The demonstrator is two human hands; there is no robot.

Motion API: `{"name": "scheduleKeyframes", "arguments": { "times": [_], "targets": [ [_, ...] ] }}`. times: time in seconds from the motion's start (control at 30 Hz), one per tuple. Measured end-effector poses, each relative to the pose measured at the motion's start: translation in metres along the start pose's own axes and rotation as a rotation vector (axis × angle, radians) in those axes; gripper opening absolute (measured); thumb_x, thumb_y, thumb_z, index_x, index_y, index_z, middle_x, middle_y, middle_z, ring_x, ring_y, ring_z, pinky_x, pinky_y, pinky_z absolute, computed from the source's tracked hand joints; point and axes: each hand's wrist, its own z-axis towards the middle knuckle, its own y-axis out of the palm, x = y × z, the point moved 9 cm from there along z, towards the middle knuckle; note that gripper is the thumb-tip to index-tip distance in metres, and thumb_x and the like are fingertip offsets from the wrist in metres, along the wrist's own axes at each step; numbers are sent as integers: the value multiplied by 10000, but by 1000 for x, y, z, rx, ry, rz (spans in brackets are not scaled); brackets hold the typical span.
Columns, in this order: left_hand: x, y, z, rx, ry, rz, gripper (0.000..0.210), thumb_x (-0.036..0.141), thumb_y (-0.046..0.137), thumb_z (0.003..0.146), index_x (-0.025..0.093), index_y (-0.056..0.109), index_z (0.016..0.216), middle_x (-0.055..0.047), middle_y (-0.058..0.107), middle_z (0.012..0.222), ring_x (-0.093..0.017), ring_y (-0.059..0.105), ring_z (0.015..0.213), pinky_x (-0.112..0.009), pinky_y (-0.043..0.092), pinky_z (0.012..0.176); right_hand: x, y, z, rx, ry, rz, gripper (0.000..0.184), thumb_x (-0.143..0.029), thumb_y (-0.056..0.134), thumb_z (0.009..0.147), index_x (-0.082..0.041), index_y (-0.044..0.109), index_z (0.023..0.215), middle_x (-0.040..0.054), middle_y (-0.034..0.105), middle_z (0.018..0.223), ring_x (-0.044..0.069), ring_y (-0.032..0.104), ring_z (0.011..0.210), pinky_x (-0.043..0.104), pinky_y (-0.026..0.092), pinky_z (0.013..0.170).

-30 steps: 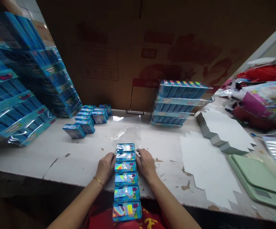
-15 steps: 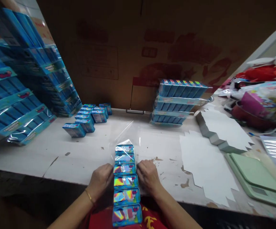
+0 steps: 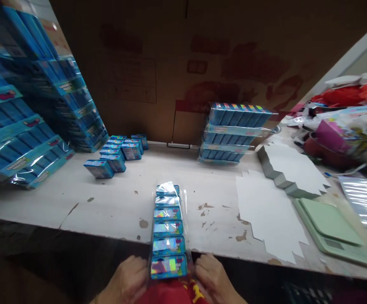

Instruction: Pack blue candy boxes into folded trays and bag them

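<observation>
A row of several small blue boxes with shiny tops (image 3: pixel 168 228) runs from the white tabletop out over its front edge toward my body. Clear plastic bag film (image 3: pixel 185 207) surrounds the row and shows along both sides. At the near end on the left, my left hand (image 3: pixel 129 274) is closed on the bag's edge, the fingertips partly hidden. Opposite it, my right hand (image 3: pixel 213 274) is likewise closed at the film on the right side. Both hands are below the table edge, close to the red shirt.
Loose blue boxes (image 3: pixel 113 154) stand at the left back. Tall stacks of wrapped packs (image 3: pixel 72 97) rise further left. Another wrapped stack (image 3: pixel 230 134) stands before a large cardboard box (image 3: pixel 132 80). White cardboard sheets (image 3: pixel 268 215) and a green scale (image 3: pixel 332 228) lie right.
Both hands have drawn back toward my body, below the table edge. The film now lies closer round the boxes, and its loose far end no longer stretches beyond them.
</observation>
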Motion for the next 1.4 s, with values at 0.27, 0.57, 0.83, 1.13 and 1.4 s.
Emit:
{"name": "scheduleKeyframes", "arguments": {
  "times": [0.27, 0.57, 0.83, 1.13, 1.4],
  "targets": [
    [-80, -9, 0, 204, -549, -186, 254, 268, 300, 865, 180, 486, 718, -18, 510, 680, -127, 495, 643, -234, 406, 610, 50, -4, 28, 114, 511, 84, 249, -224, 363, 852, -181, 524, 667, 14, 548, 638, 124, 495, 614, 237, 354, 580],
    [-88, 2, -11, 143, -725, 99, 238, 301, 340, 851, 184, 510, 733, -38, 522, 728, -186, 482, 729, -321, 373, 676, -10, 38, 67, -134, 291, 501, 349, -229, 402, 855, -191, 470, 1196, 70, 567, 1127, 167, 524, 1025, 270, 403, 887],
    [-91, 1, -21, 164, -738, 188, 213, 284, 368, 845, 182, 503, 716, -26, 513, 708, -188, 467, 724, -323, 321, 662, -9, 39, 68, -166, 346, 564, 335, -236, 416, 844, -165, 527, 1152, 90, 587, 1102, 188, 544, 1006, 297, 418, 877],
    [-100, -16, -16, 119, -721, 146, 196, 242, 354, 824, 174, 505, 721, -36, 515, 737, -182, 447, 746, -326, 310, 686, 139, -93, 170, 374, 502, 319, 262, -370, 515, 759, -165, 628, 878, 57, 638, 847, 162, 572, 781, 277, 432, 710],
    [-192, -87, -71, 714, -1171, -455, 200, 365, 478, 750, 175, 500, 692, -15, 504, 718, -145, 492, 711, -269, 387, 647, 201, -17, 198, 107, 776, 583, 272, -389, 654, 563, -130, 617, 634, 22, 581, 549, 135, 516, 503, 260, 391, 512]
  ]
}}
